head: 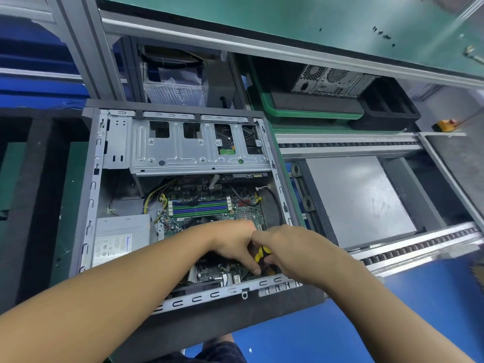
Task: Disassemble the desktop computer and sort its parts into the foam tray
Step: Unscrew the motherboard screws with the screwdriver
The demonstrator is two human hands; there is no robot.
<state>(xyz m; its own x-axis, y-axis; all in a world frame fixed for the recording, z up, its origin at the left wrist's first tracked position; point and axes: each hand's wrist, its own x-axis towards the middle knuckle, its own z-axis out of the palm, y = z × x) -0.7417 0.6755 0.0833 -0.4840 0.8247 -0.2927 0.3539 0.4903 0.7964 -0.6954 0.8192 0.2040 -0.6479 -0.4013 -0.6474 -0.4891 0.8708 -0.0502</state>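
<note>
Both hands low inside computer case [90, 195] — right hand [293, 254] fingers grip screwdriver [262, 254]; left hand [233, 243] fingers bent down, hold unclear.

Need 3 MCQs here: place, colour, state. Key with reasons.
1. Where in the open grey metal computer case is the silver box-shaped power supply? A near-left corner; B far-right corner; C outside it.
2. Handle colour of the tool between left hand and right hand? A red; B yellow and black; C green.
3. Case side? A closed; B open, green motherboard exposed; C taped shut.
Key: 1 A, it fills that corner; 2 B, seen in the right hand's grip; 3 B, board lies bare.
</note>
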